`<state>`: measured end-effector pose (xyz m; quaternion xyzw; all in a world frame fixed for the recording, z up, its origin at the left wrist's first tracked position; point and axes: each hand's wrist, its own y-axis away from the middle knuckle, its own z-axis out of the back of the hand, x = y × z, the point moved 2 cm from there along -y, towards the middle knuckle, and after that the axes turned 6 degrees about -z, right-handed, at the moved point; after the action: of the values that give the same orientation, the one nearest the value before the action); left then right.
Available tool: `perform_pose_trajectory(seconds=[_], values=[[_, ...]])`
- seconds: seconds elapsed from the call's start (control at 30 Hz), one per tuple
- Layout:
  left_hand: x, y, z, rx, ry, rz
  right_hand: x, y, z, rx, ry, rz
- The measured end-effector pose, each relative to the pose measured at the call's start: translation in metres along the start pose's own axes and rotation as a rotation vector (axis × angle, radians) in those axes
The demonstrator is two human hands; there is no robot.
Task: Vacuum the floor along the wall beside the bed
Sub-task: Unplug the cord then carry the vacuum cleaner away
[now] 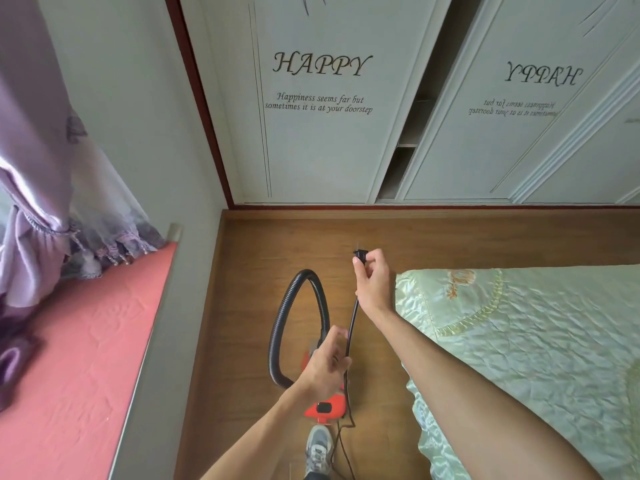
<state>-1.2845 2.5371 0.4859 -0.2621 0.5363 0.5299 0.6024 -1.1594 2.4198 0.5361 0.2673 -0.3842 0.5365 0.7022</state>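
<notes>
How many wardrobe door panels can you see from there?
2: one HAPPY door left of the dark gap, one with mirrored lettering right of it. More may lie beyond the frame.

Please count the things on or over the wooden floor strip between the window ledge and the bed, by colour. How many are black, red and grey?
Black: 3 – hose, cord, plug
Red: 1 – vacuum
Grey: 1 – shoe
Total: 5
The right hand holds the plug; the left hand holds the cord.
</notes>
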Motion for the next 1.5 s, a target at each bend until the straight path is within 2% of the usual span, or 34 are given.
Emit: perform_pose_trajectory(seconds=[0.3, 0.8, 1.33, 1.5], values=[[0.062, -0.076, -0.034, 0.074, 0.056, 0.213, -0.106, -0.059, -0.05, 0.124, 0.043, -0.212], [0.233, -0.097, -0.098, 0.16, 0.087, 0.37, -0.282, -0.028, -0.16, 0.227, 0.143, -0.419], [0.407, -0.116, -0.153, 0.158, 0.057, 0.571, -0.442, 0.003, -0.272, 0.315, 0.237, -0.378], [0.436, -0.125, -0.17, 0.11, 0.069, 0.54, -0.472, 0.006, -0.29, 0.335, 0.272, -0.387]])
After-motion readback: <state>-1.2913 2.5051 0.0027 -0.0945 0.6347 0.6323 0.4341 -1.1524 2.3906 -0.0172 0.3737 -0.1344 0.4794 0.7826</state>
